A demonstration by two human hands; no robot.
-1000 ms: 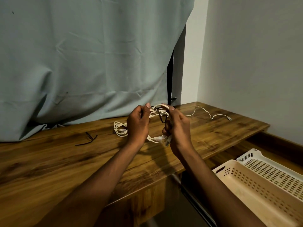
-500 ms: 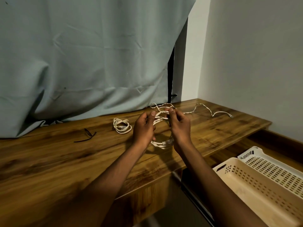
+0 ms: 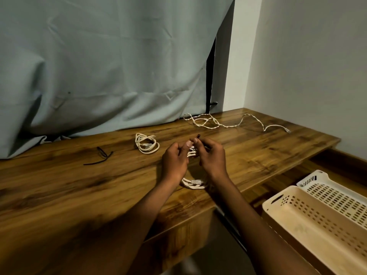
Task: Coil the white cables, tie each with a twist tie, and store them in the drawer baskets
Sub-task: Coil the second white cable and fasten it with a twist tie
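Note:
A coiled white cable (image 3: 193, 183) is held upright between my hands above the wooden desk (image 3: 79, 191). My left hand (image 3: 174, 161) grips the coil's top left. My right hand (image 3: 212, 155) pinches a dark twist tie (image 3: 198, 136) at the coil's top. The coil's upper part is mostly hidden by my fingers. A second coiled white cable (image 3: 146, 143) lies on the desk to the left. A loose, uncoiled white cable (image 3: 228, 123) sprawls at the back right. Spare black twist ties (image 3: 100, 156) lie further left.
Two perforated plastic baskets sit in the open drawer at lower right: a beige basket (image 3: 297, 219) in front and a white basket (image 3: 337, 193) behind. A grey curtain (image 3: 99, 66) hangs along the desk's back edge. A wall stands at right.
My hands and the coil have dropped lower toward the desk. The tie's loose loop from a second ago is now drawn tight at the coil's top. The camera tilted down.

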